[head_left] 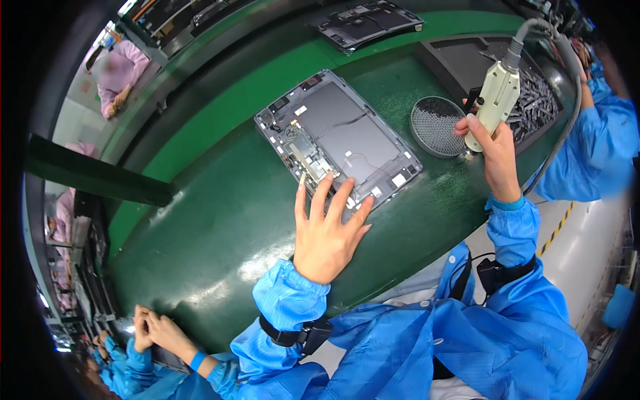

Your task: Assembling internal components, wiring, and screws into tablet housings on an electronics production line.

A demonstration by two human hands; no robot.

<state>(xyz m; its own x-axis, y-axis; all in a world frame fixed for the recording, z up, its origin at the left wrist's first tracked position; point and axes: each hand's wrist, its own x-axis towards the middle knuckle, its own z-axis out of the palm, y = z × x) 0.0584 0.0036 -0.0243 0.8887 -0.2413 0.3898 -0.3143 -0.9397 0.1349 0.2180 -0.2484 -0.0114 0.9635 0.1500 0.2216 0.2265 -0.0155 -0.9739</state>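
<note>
An opened tablet housing [347,133] lies aslant on the green bench, its circuit board [303,150] and thin cables exposed. My left hand [327,233] rests with fingers spread over the housing's near edge, fingertips touching it by the board. In my right hand [497,150] is a pale electric screwdriver [495,100], gripped with the fingers wrapped round its body. Its tip points down, just beside a round dish [427,137] with a gridded surface and small dark screws at its far side. A grey cable [567,73] leaves the screwdriver's top.
A dark tray [460,60] of many small black parts sits at the right. Another opened device [368,25] lies at the back. A dark post [100,175] juts in at left. Co-workers' hands show at lower left [157,330] and a blue sleeve [593,153] at right.
</note>
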